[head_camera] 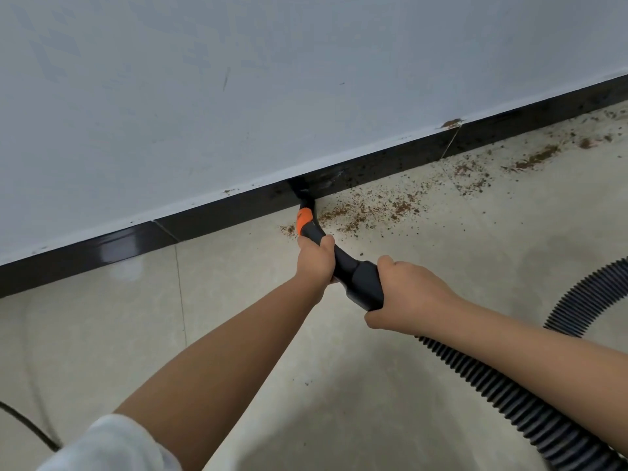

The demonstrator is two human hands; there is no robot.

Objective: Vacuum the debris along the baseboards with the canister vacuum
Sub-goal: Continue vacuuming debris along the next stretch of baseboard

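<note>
A black vacuum wand (353, 266) with an orange collar (303, 219) ends in a dark nozzle (302, 192) pressed against the black baseboard (221, 214). My left hand (314, 258) grips the wand just behind the orange collar. My right hand (404, 294) grips the thicker black cuff where the ribbed hose (492, 385) joins. Brown crumb debris (370, 209) lies on the beige tile floor along the baseboard, right of the nozzle, and continues in further patches (537, 159) toward the far right.
The grey-white wall (238, 96) rises above the baseboard, with small brown chips on its lower edge. The hose loops back at the right edge (591, 294). A thin dark cable (27, 426) crosses the floor at bottom left. The floor left of the nozzle shows no crumbs.
</note>
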